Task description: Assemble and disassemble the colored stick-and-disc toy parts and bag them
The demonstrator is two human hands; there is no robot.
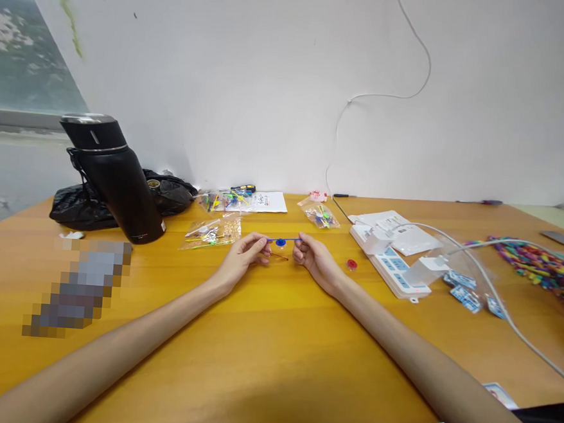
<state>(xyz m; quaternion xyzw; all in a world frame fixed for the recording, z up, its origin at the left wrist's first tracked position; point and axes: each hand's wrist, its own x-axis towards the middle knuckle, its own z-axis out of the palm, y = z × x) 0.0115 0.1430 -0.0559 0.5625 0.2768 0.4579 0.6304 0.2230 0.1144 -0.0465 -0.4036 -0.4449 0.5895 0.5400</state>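
Note:
My left hand (245, 255) and my right hand (313, 257) are stretched out over the orange table (262, 352). Between them they hold a thin blue rod with a small blue wheel (280, 242) on its middle. Each hand pinches one end of the rod with closed fingers. A thin reddish wire (279, 256) lies on the table just under the left fingers. A small red wheel (351, 265) sits on the table right of my right hand.
A black flask (115, 177) stands at the left before a black bag (167, 197). Small plastic bags of coloured parts (211, 232) and a paper sheet (263, 201) lie behind the hands. A white power strip (394, 268), cables and colourful braided cords (534, 260) lie at the right.

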